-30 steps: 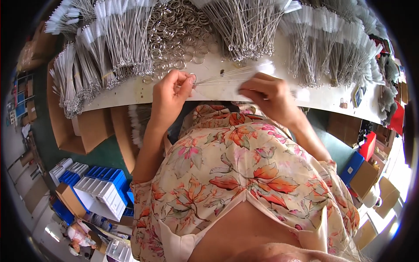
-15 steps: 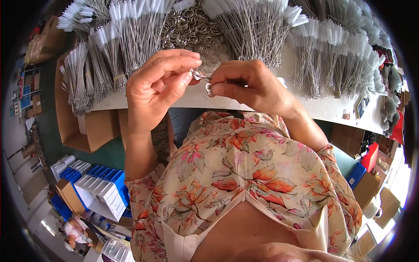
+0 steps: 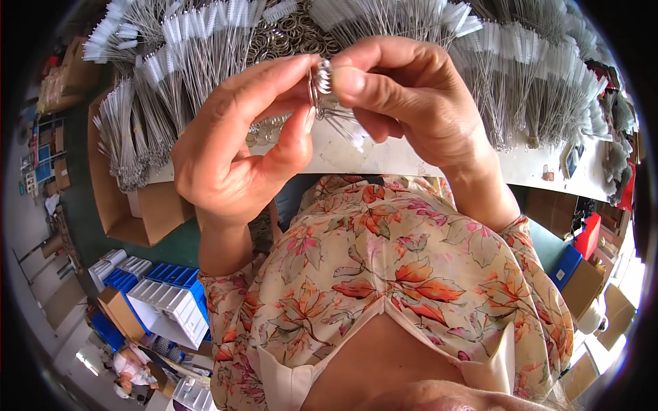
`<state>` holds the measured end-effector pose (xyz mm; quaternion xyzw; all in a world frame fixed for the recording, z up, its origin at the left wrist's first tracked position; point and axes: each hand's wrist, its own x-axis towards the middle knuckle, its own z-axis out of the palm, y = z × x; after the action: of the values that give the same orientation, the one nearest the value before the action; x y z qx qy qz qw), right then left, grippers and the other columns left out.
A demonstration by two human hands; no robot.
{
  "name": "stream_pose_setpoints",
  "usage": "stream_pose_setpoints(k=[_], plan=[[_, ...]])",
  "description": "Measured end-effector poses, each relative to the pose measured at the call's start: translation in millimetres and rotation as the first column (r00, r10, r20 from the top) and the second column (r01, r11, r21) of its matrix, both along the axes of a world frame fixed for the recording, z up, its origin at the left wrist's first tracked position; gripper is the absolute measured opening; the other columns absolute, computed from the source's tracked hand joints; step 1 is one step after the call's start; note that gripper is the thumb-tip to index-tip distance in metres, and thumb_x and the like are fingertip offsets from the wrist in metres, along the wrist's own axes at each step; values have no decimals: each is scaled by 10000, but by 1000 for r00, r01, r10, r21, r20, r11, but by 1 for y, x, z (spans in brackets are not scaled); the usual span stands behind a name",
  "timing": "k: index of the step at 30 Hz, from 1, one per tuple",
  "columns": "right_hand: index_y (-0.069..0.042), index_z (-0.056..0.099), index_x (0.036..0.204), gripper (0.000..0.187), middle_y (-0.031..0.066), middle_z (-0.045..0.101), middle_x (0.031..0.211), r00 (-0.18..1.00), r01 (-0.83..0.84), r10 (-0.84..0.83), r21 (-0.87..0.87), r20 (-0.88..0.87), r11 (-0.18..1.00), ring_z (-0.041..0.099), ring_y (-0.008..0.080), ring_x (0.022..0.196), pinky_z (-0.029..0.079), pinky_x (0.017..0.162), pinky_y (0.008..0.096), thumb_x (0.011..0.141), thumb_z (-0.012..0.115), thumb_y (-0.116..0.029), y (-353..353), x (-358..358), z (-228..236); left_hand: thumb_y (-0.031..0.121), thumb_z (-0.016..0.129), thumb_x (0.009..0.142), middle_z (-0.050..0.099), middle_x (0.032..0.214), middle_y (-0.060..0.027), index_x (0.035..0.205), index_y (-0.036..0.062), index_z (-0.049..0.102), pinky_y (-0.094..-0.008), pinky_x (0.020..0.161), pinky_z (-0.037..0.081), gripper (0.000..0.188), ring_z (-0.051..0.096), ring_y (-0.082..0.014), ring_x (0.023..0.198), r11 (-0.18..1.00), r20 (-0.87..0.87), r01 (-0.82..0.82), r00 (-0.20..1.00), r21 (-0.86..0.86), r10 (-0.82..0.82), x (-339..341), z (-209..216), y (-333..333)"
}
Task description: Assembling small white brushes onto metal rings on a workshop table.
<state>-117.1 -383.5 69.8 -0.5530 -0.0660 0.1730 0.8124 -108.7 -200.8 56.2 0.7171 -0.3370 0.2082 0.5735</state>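
Brushes (image 3: pixel 507 89) crowd the white table (image 3: pixel 384 157) above a green floor (image 3: pixel 86 236).

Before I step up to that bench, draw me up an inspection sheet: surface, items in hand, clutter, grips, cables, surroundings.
Surface: off-white tabletop, largely covered toward its far side.
Items in hand: metal ring and a stack of small metal loops; thin wires show between the hands, their attachment unclear.
Clutter: dense bundles of wire brushes left and right; heap of loose rings between them.
Grips: left hand, thumb and fingertips at the ring; right hand, thumb and forefinger pinching the loops.
Cables: nothing seen.
Surroundings: open cardboard box and blue and white bins on the left; another person at lower left.
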Motion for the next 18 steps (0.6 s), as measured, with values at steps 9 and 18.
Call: stream_pose_setpoints(k=[9,18], plan=[[-25,634,867,154,-2,581,687,984,-22,37,-84,175,996,505,44,528,394,451,176,814,673,-164,4,8,0,-112,493,778,603,1000,-251,1074,-155,535,-334,808,503,302,620,-259,893,983,-81,106,992,150,-94,11,20,8],[-5,638,890,140,3,608,727,993,-32,32,-6,114,999,522,44,584,425,511,184,828,657,-129,0,7,0,94,538,892,541,832,-27,919,-62,561,-167,531,353,160,430,-30,620,907,-138,137,986,398,-88,25,39,15]])
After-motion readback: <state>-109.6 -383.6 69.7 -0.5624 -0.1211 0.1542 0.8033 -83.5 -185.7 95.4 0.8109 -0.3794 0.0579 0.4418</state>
